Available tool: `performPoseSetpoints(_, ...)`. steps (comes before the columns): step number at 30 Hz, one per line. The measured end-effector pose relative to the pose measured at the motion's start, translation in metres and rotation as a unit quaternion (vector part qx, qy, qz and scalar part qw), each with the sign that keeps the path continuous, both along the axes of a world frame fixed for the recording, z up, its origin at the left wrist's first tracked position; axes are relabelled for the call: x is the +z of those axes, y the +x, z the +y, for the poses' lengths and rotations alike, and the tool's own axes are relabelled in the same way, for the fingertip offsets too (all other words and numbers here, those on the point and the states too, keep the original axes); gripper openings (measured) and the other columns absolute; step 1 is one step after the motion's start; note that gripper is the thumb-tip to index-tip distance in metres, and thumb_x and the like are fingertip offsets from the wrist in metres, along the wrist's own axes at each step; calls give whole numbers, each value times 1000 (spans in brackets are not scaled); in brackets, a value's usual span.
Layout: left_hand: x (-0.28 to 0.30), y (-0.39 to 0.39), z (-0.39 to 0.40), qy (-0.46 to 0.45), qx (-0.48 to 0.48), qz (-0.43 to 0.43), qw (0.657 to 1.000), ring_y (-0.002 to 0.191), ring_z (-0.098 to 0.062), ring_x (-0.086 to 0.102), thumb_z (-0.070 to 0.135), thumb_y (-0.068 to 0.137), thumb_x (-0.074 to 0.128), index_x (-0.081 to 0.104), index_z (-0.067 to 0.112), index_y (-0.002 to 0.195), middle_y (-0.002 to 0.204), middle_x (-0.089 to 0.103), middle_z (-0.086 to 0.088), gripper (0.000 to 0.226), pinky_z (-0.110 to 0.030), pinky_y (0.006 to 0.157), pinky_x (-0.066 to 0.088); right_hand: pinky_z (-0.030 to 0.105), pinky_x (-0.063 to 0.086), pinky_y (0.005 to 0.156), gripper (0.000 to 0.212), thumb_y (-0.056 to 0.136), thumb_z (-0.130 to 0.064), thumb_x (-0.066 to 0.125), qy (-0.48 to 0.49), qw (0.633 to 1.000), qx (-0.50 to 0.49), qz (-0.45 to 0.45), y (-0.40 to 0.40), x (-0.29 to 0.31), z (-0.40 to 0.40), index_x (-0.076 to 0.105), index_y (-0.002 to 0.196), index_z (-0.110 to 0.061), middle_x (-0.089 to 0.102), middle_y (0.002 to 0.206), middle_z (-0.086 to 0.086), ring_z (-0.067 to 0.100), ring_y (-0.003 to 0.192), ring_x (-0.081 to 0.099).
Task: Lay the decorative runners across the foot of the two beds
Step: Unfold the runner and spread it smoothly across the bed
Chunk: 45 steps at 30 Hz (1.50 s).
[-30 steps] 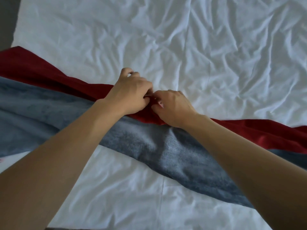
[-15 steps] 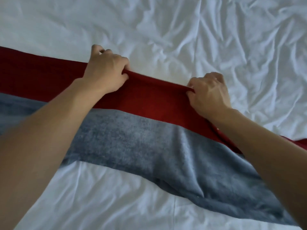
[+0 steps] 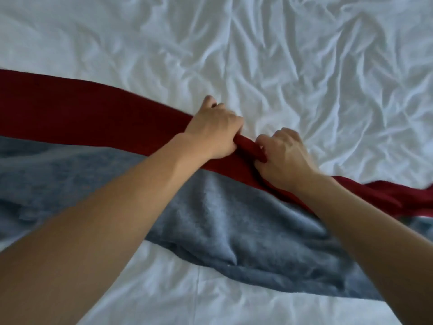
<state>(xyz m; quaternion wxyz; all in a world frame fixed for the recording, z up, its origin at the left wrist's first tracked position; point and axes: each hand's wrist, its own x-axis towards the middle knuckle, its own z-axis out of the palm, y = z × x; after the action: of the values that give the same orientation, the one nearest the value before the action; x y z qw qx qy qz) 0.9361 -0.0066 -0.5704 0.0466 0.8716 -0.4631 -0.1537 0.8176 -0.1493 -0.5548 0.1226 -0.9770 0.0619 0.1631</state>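
A dark red runner stretches across the white bed sheet from the left edge to the right edge. Its far edge is bunched into a roll near the middle. A grey-blue plush runner lies alongside it, nearer to me, partly wrinkled. My left hand is closed on the red runner's far edge. My right hand is closed on the same edge a short way to the right, almost touching the left. At the far right the red runner is rumpled and blurred.
The wrinkled white sheet fills the whole far half of the view and shows again below the grey runner, with a seam running toward me. No bed edge or other furniture is visible.
Half a second ago my hands held the red edge wide apart and taut; they have now come close together near the middle, bunching the edge between them. The view has shifted slightly.
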Motion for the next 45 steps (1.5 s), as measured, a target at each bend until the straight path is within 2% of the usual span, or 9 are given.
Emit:
performPoseSetpoints(4, 11, -39, -51, 48, -73, -42, 995, 95, -22, 56, 20, 80, 56, 67, 26, 94, 91, 68, 3, 19, -41, 97, 29, 37, 35, 99, 19, 75, -20, 64, 28, 1000, 4, 3, -32, 4, -41, 45, 74, -22, 44, 69, 3, 29, 76, 51)
performPoseSetpoints(11, 30, -84, -114, 88, -6, 9, 996, 87, -19, 53, 41, 83, 59, 59, 28, 78, 71, 55, 8, 14, -40, 95, 26, 40, 29, 111, 15, 77, -26, 68, 50, 996, 36, -59, -70, 12, -127, 69, 88, -16, 46, 70, 0, 24, 87, 52)
performPoseSetpoints(18, 29, -111, -170, 38, 61, -39, 997, 88, -21, 56, 25, 80, 65, 64, 32, 82, 78, 62, 7, 7, -36, 94, 26, 43, 8, 122, 20, 84, -33, 61, 39, 996, 77, 19, -109, 4, -209, 67, 102, -28, 66, 91, 5, 21, 117, 48)
performPoseSetpoints(24, 31, -141, -211, 77, 15, 71, 994, 87, -14, 58, 48, 82, 64, 65, 34, 91, 86, 66, 12, 16, -34, 92, 25, 44, 10, 122, 22, 90, -32, 56, 25, 999, 45, 15, -150, 0, -237, 71, 101, -22, 68, 97, 1, 24, 119, 49)
performPoseSetpoints(30, 15, -129, -240, 29, 45, -65, 996, 81, -30, 62, 30, 87, 61, 67, 23, 93, 85, 70, -5, 11, -40, 92, 32, 52, 3, 122, 16, 85, -29, 58, 8, 999, 29, 22, -168, 1, -282, 67, 99, -27, 66, 101, -6, 22, 122, 47)
performPoseSetpoints(33, 9, -121, -252, 34, 58, 19, 998, 76, -21, 56, 34, 86, 59, 62, 27, 93, 77, 63, 6, 10, -39, 95, 29, 51, 2, 123, 20, 85, -31, 60, 13, 999, 34, 22, -183, -2, -289, 65, 103, -27, 64, 107, -4, 23, 124, 46)
performPoseSetpoints(37, 3, -153, -296, 75, -52, 110, 990, 81, -15, 52, 49, 82, 61, 59, 36, 92, 76, 57, 17, 17, -35, 94, 31, 45, 10, 122, 47, 83, -30, 63, -26, 999, 14, 38, -198, -5, -306, 50, 127, -20, 68, 100, 3, 26, 116, 52)
performPoseSetpoints(42, -3, -146, -323, -26, -4, 12, 1000, 72, -17, 47, 34, 87, 65, 63, 30, 95, 82, 66, 7, 10, -33, 89, 31, 46, 25, 114, 11, 87, -19, 55, -119, 987, -93, -44, -214, -3, -356, 64, 86, -12, 67, 76, 5, 32, 92, 59)
performPoseSetpoints(45, 1, -152, -336, 8, -8, 30, 999, 73, -19, 49, 46, 85, 64, 61, 27, 92, 69, 54, 13, 20, -34, 89, 29, 46, 22, 117, 19, 83, -26, 61, -85, 991, -93, -54, -210, -9, -361, 67, 95, -12, 68, 73, 5, 32, 95, 60)
